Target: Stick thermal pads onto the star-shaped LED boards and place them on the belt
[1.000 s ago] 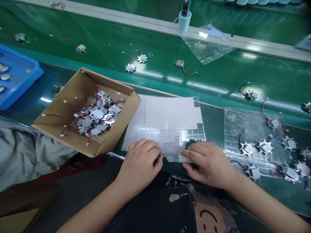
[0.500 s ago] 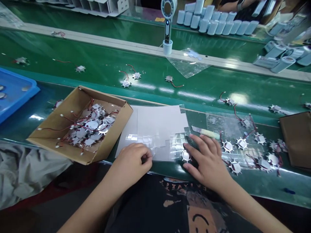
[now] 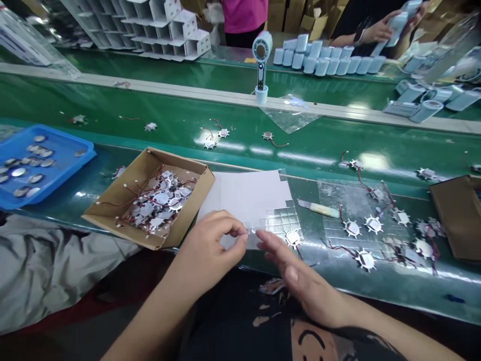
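The white sheet (image 3: 246,193) lies on the worktop (image 3: 244,260), its lower left hidden behind the left hand (image 3: 212,248). That hand's grip is together, thumb meeting forefinger over the sheet; whether anything thin is pinched there, I cannot tell. The right hand (image 3: 300,281) is held on edge, fingers extended, its grip apart; nothing shows in it. Just beyond its fingers, a silver disc (image 3: 292,237) sits at the sheet's gridded right edge, its wire partly hidden.

Right of the sheet is a knife (image 3: 319,209), then a clear film (image 3: 338,193) under several wired discs, the farther ones blurred together. Left of the sheet, a carton (image 3: 193,205) holds a heap of discs, those underneath hidden. The blue tray (image 3: 65,173) of round metal pieces is cut off at the left. Past the fan (image 3: 261,65), two people are cut off by the top edge.
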`<state>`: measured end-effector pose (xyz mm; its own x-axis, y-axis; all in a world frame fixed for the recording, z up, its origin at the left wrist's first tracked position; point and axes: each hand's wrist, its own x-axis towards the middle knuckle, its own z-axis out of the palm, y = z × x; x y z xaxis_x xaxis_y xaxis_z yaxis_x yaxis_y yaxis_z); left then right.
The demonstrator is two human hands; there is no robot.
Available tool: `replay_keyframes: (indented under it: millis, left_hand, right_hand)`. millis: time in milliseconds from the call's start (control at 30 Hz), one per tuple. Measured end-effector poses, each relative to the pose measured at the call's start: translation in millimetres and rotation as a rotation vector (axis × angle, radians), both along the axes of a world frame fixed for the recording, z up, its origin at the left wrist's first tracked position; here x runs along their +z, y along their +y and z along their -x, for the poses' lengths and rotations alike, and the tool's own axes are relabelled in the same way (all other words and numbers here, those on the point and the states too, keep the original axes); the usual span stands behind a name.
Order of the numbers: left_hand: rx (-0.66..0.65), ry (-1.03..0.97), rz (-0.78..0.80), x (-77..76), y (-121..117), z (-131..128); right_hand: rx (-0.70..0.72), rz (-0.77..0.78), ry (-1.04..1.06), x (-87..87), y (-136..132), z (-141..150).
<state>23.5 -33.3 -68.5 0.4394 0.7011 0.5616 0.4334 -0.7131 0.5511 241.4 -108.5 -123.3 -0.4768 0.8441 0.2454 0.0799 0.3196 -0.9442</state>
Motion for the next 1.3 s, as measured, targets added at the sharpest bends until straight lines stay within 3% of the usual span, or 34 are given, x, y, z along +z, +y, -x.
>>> replay_keyframes:
  millis: [67,133,233,333,467,567,667,767,933,1033,1200,1300]
  left_hand:
    - [-0.012,0.034,-0.068,-2.1,-5.2,-12.5]
    - [-0.001,0.101,-0.13,-6.0,-9.7,-24.9]
    - [0.061,0.218,-0.266,-9.3,-16.9,-39.8]
    - [0.086,0.249,-0.396,-5.2,-22.1,-45.7]
    - [0.056,0.164,-0.418,-1.0,-13.8,-46.2]
    - [-0.004,0.27,-0.295,-13.1,0.4,-57.5]
    - [-0.042,0.42,-0.213,-33.6,10.0,-79.2]
    - [-0.023,0.446,-0.261,-47.0,13.6,-97.5]
    - [-0.054,0.419,-0.256,-45.3,18.6,-104.2]
    - [-0.098,0.325,-0.15,-40.7,22.2,-101.8]
    - [-0.197,-0.059,0.136,-32.8,20.3,-96.9]
    - [-0.195,-0.189,0.176,-28.1,14.6,-93.6]
  right_hand:
    - [0.12,0.195,0.351,-12.3,6.3,11.8]
    - [0.221,0.277,0.601,-20.7,13.2,20.0]
    - [0.297,0.286,0.8,-23.7,19.7,22.3]
    - [0.271,0.288,0.863,-17.7,20.6,12.0]
    - [0.06,0.127,0.805,-2.3,14.7,-19.4]
    - [-0.171,0.011,0.687,5.3,9.0,-48.6]
    - [-0.305,0.039,0.593,2.5,5.7,-67.5]
    - [-0.34,0.117,0.586,-5.0,3.4,-69.4]
    - [-0.444,0.173,0.557,-8.0,0.6,-57.1]
    - [-0.519,0.107,0.498,-6.9,3.8,-53.1]
    - [-0.572,-0.144,0.368,-9.8,11.6,-48.5]
    - [-0.584,-0.223,0.267,-9.0,11.3,-43.9]
